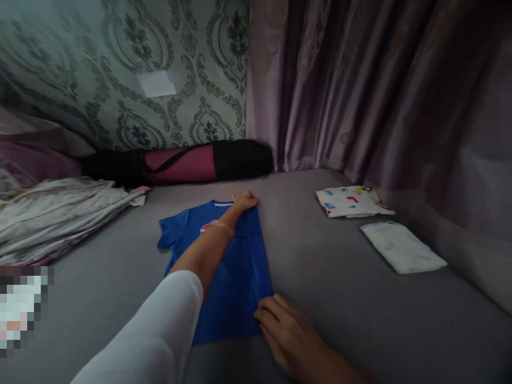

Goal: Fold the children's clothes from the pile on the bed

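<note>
A blue T-shirt (228, 277) lies on the grey sheet, its left sleeve spread out and its right side folded inward in a straight edge. My left hand (245, 200) reaches across the shirt, fingers closed on the fabric at the top right shoulder, beside the collar. At the lower right corner of the hem, my right hand (286, 328) pinches the shirt's edge. My left forearm, with a bracelet on the wrist, covers part of the chest print.
Two folded cloths, one with a colourful print (352, 201) and one pale (402, 248), lie at the right. Rumpled fabric (60, 213) is heaped at the left. A black and maroon long bag (180, 164) rests along the wall, near purple curtains (296, 85).
</note>
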### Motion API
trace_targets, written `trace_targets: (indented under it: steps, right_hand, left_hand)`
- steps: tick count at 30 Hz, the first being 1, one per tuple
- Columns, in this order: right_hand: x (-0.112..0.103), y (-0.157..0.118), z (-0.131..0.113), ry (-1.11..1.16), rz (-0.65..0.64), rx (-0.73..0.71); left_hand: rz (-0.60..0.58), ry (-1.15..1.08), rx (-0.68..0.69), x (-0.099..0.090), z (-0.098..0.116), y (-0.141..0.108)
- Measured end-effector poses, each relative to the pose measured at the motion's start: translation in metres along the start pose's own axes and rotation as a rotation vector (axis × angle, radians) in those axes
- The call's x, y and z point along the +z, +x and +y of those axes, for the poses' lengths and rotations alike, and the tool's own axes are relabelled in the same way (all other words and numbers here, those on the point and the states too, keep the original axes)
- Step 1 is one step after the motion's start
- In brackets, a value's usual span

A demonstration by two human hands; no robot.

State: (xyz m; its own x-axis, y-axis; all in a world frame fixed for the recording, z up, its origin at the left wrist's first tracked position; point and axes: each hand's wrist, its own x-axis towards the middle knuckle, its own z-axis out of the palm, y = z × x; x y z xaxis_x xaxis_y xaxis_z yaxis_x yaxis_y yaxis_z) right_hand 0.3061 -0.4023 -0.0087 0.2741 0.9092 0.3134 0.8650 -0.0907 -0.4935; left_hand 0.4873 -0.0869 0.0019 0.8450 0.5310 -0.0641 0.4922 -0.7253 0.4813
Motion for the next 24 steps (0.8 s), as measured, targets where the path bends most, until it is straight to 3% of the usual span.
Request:
trace_targets:
  steps: [4,16,20,24]
  right_hand:
    - [-0.002,0.002,0.0,-0.054,0.005,-0.034]
    - [-0.014,0.003,-0.005,-0.112,-0.163,-0.045]
    - [-0.025,0.009,-0.009,-0.083,-0.197,-0.051]
    - [-0.028,0.013,-0.005,0.066,-0.116,-0.062]
  left_hand:
    - [0.007,-0.011,-0.003,0.006,-0.004,0.005]
    - [0.107,-0.072,0.117,0.02,-0.015,-0.003]
    - [0.088,-0.086,0.177,0.013,-0.011,-0.009]
    - [0.065,-0.105,0.222,-0.005,-0.005,-0.028]
